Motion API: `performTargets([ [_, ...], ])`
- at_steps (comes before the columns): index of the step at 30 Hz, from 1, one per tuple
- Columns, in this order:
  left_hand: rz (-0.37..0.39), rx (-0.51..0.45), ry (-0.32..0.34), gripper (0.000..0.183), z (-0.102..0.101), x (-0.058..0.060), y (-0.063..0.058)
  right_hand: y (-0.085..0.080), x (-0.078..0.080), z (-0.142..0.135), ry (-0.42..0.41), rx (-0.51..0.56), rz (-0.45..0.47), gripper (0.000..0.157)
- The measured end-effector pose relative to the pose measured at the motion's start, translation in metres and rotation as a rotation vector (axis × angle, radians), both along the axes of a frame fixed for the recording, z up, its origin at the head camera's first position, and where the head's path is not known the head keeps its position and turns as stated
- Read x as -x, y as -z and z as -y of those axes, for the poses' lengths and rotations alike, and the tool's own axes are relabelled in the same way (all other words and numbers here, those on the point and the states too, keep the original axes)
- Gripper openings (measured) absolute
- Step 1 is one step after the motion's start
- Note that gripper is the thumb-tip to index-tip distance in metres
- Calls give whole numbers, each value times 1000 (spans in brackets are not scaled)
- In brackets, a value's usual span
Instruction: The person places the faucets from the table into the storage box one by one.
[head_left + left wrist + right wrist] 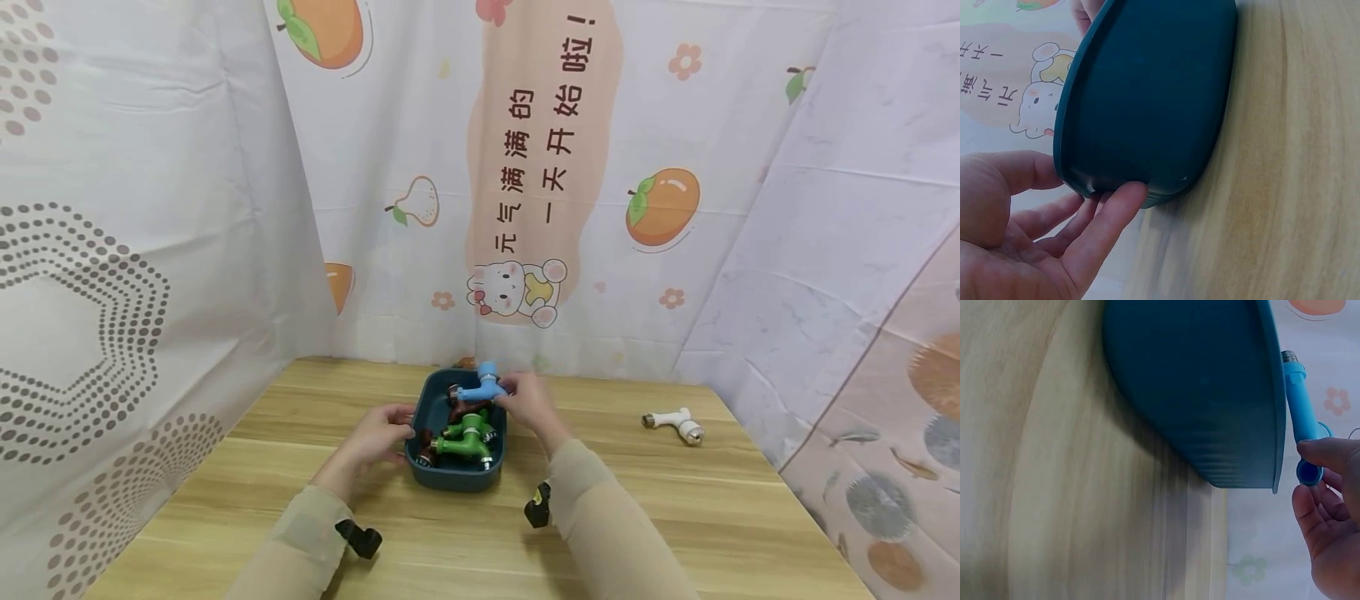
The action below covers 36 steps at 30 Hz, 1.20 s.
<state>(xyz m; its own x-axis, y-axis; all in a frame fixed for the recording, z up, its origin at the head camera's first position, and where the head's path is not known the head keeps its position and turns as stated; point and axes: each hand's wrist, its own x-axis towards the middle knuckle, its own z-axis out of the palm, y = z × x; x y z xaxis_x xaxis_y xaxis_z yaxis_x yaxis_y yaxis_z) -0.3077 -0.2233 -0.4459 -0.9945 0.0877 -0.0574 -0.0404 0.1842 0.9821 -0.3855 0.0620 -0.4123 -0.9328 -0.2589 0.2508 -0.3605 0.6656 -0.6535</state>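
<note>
A blue plastic tap (480, 390) is held by my right hand (531, 408) at the far right rim of a dark teal plastic basin (450, 480). In the right wrist view, thumb and fingers pinch the blue tap (1301, 412) near its open spout, with its threaded end past the rim. My left hand (378, 433) grips the left side of the basin. The left wrist view shows its fingertips at the rim and against the outer wall (1154, 94). Inside lie green taps (467, 447) and dark red taps (426, 450), partly overlapping.
A white tap (677, 423) lies on the wooden table (600, 500) to the right. Printed curtains (420, 100) hang behind the table and along both sides. Each wrist carries a small black camera mount (360, 540).
</note>
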Motion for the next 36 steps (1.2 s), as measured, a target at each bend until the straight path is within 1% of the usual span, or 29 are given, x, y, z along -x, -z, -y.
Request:
performTargets([
  [4,1,3,0,49,0,2,2,1,0,5,2,10,36,24],
  [10,2,2,-15,48,-2,4,3,2,1,9,7,29,75,23],
  [14,1,0,-16,48,-2,5,3,2,1,7,4,45,73,22],
  [22,4,10,-3,48,-1,1,1,5,-2,-2,-28,80,29,23],
  [28,0,12,-5,49,-1,0,2,6,-3,-7,-40,80,18,25],
  [36,7,-2,-10,47,-1,3,3,-1,-7,-14,-48,90,29,28],
])
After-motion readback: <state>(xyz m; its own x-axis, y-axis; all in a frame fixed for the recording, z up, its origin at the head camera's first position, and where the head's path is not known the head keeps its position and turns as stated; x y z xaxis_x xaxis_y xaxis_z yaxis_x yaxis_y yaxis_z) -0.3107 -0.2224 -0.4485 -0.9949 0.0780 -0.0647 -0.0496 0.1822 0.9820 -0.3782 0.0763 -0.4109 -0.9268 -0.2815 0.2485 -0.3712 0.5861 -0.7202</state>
